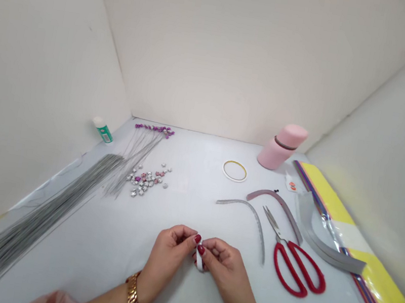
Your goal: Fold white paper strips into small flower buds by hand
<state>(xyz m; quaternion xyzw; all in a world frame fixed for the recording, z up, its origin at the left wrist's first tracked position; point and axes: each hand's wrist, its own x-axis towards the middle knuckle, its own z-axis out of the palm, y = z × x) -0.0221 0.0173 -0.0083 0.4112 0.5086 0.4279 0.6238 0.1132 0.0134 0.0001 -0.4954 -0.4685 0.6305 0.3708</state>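
My left hand [173, 249] and my right hand [223, 266] meet at the front middle of the table. Both pinch a narrow silvery-white paper strip [200, 262] between thumb and fingers. A short length of it hangs below the right thumb; the rest is hidden by my fingers. Beyond the hands, to the left, lies a scatter of small folded stars [148, 180], mostly silver with a few pink and purple. Right of my right hand are a curved bundle of silver strips [254, 216] and red-handled scissors [291, 258], blades pointing away and slightly apart.
At left lie a long bundle of grey wires [50, 214] and wires tipped with purple stars [154, 129]. A green-and-white glue stick [102, 130] stands near the left wall. On the right are a tape roll [234, 178], pink bottle [279, 148], mauve strips [286, 206] and yellow packaged paper [377, 281].
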